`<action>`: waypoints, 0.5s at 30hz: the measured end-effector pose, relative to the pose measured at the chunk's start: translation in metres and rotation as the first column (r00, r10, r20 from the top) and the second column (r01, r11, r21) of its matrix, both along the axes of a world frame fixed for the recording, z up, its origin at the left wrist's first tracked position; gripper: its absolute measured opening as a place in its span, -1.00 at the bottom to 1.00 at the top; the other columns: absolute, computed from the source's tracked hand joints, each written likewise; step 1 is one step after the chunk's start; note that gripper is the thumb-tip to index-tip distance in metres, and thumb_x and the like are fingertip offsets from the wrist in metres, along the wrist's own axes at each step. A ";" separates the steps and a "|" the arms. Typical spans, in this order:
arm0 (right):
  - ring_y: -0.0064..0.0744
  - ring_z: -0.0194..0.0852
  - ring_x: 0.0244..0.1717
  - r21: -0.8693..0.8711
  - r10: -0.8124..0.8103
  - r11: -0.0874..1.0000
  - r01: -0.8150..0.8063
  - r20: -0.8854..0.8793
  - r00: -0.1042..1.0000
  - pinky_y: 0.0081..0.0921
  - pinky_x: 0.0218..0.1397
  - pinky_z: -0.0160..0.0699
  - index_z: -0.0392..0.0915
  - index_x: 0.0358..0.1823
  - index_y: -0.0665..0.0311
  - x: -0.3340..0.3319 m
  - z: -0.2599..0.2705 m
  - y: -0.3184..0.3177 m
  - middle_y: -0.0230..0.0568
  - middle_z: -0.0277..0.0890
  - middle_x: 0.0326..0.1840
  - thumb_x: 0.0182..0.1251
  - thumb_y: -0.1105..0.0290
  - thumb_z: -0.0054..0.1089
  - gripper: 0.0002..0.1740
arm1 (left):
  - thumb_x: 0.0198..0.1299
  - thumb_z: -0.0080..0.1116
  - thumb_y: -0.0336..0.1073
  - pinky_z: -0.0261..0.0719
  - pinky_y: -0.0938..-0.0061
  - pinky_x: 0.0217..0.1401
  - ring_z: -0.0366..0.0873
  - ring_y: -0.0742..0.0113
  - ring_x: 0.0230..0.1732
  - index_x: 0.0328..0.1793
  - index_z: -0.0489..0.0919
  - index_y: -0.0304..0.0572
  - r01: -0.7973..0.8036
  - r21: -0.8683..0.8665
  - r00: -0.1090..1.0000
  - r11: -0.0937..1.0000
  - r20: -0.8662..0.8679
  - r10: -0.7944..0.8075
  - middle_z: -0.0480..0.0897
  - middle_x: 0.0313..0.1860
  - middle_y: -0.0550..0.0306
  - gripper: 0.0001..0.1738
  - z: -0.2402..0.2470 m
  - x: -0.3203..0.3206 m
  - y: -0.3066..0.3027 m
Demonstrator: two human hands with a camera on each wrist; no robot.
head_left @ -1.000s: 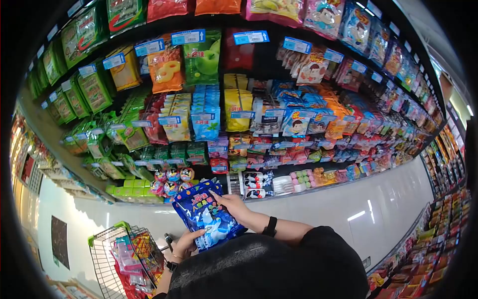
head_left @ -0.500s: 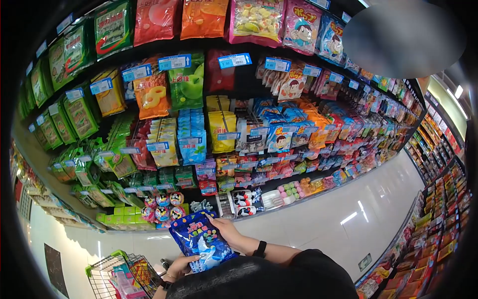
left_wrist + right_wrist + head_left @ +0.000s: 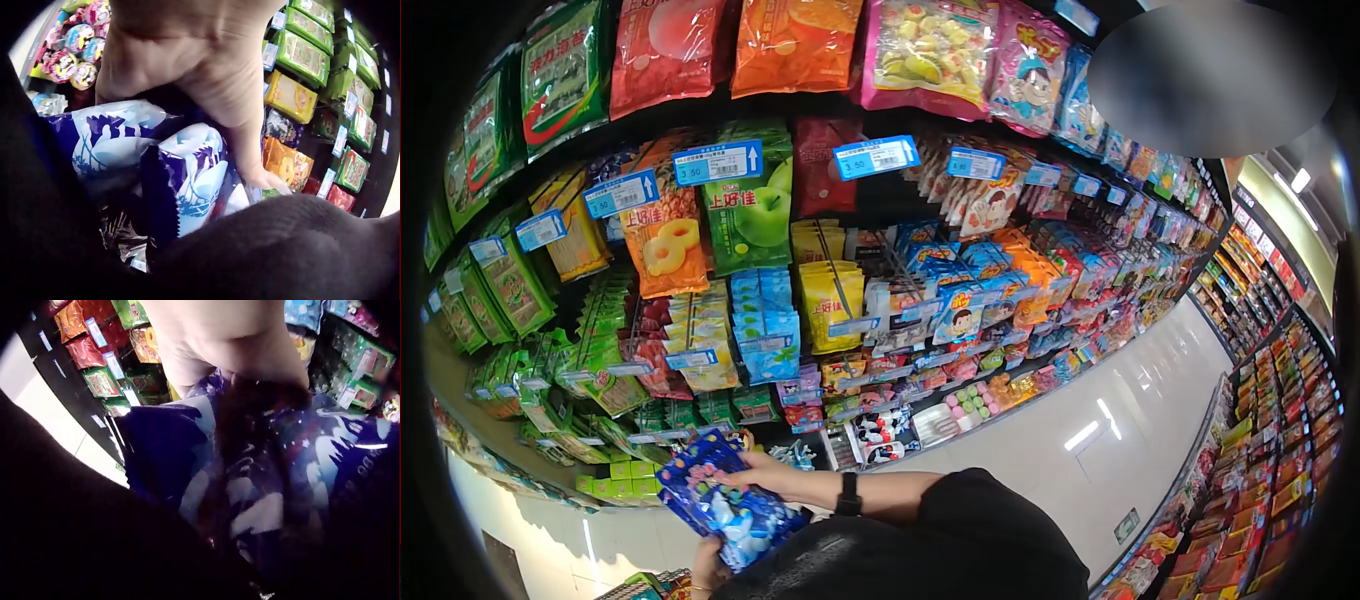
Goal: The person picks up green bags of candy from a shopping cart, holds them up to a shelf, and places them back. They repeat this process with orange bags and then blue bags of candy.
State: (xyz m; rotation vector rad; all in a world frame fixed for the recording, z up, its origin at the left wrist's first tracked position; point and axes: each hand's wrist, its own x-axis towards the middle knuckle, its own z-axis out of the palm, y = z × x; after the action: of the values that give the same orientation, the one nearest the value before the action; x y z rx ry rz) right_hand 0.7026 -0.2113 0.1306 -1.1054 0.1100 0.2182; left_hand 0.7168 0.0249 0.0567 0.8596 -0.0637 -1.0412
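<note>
Several dark blue candy bags [image 3: 735, 510] with white and light-blue print are held together low in front of the body in the head view. The right hand [image 3: 762, 474] grips their upper right side, thumb across the front. At their lower left edge the left hand [image 3: 708, 568] holds them, partly cut off by the arm and frame edge. In the left wrist view the left hand [image 3: 187, 69] spreads round the blue bags [image 3: 194, 175]. The right wrist view shows the right hand [image 3: 228, 344] over the bags [image 3: 262, 500], its fingertips hidden.
Shelves of hanging snack bags, such as a green apple bag [image 3: 750, 200] and an orange bag [image 3: 664, 230], stand ahead. A cart [image 3: 645, 588] is at the lower left. More shelves [image 3: 1260, 440] line the right, beyond the tiled floor [image 3: 1090, 430].
The head view has come closer to the shelves and shifted. Hands and blue bags now appear lower and further left, and most of the cart has left the frame. Both hands keep their hold.
</note>
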 end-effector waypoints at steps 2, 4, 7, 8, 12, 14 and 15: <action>-0.65 0.34 -0.27 0.013 -0.021 1.000 0.020 0.017 1.000 -0.69 -0.24 0.28 0.46 0.00 0.25 0.023 0.026 0.007 -0.45 0.48 -0.22 0.13 0.26 0.28 -0.58 | 0.20 -0.07 0.01 0.43 0.17 0.20 0.45 0.05 0.14 0.35 0.18 -0.24 -0.110 0.044 0.994 0.993 -0.014 0.111 0.41 0.21 -0.06 -0.32 -0.009 0.027 0.019; -0.62 0.33 -0.25 0.096 -0.011 0.995 0.005 0.053 0.999 -0.66 -0.21 0.29 0.44 0.02 0.21 0.051 0.039 0.015 -0.45 0.48 -0.20 0.14 0.24 0.27 -0.57 | 0.16 -0.02 -0.15 0.50 0.25 0.14 0.51 0.08 0.08 0.30 0.26 -0.30 -0.206 0.031 0.979 0.978 0.007 0.206 0.45 0.17 -0.11 -0.39 0.008 0.037 0.026; -0.53 0.40 -0.12 0.365 0.101 0.927 -0.084 -0.029 0.994 -0.51 -0.07 0.42 0.35 0.12 0.19 0.081 0.047 0.031 -0.41 0.48 -0.10 0.18 0.27 0.22 -0.52 | 0.15 -0.01 -0.16 0.50 0.25 0.14 0.51 0.08 0.07 0.29 0.27 -0.31 -0.263 0.057 0.963 0.963 -0.052 0.266 0.46 0.15 -0.11 -0.40 -0.098 -0.027 0.162; -0.48 0.43 -0.02 0.378 0.194 0.911 -0.165 -0.039 0.980 -0.43 0.04 0.45 0.31 0.17 0.21 0.089 0.050 0.033 -0.37 0.48 -0.01 0.21 0.31 0.18 -0.51 | 0.14 0.00 -0.17 0.50 0.25 0.14 0.52 0.08 0.07 0.28 0.28 -0.32 -0.295 0.055 0.951 0.954 -0.078 0.299 0.47 0.15 -0.11 -0.40 -0.148 -0.069 0.210; -0.51 0.43 0.01 0.280 0.243 0.929 -0.243 0.035 0.969 -0.46 0.09 0.40 0.31 0.20 0.20 0.107 0.063 0.043 -0.38 0.45 0.06 0.25 0.32 0.15 -0.52 | 0.12 0.01 -0.19 0.49 0.26 0.14 0.53 0.08 0.05 0.26 0.31 -0.34 -0.412 0.030 0.901 0.911 -0.135 0.412 0.49 0.12 -0.12 -0.42 -0.044 -0.006 0.086; -0.54 0.41 -0.01 0.282 0.244 0.931 -0.231 -0.011 0.970 -0.51 0.09 0.37 0.32 0.18 0.21 0.119 0.066 0.044 -0.38 0.46 0.01 0.26 0.29 0.14 -0.53 | 0.11 0.02 -0.20 0.49 0.26 0.14 0.53 0.08 0.04 0.24 0.32 -0.35 -0.408 0.007 0.903 0.913 -0.143 0.404 0.50 0.11 -0.12 -0.42 -0.001 0.048 0.045; -0.55 0.41 -0.04 0.189 0.163 0.971 -0.145 -0.081 0.983 -0.52 0.07 0.39 0.32 0.17 0.21 0.129 0.057 0.043 -0.39 0.46 -0.02 0.26 0.29 0.15 -0.53 | 0.11 0.02 -0.21 0.49 0.26 0.15 0.54 0.08 0.03 0.24 0.33 -0.35 -0.389 -0.003 0.911 0.921 -0.150 0.384 0.51 0.10 -0.12 -0.43 0.007 0.063 0.042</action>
State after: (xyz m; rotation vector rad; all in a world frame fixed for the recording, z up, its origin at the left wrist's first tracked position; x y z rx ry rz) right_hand 0.8314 -0.1682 0.1871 -0.9214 0.0880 0.4136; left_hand 0.7794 0.0669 0.0635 0.7255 0.2083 -0.7235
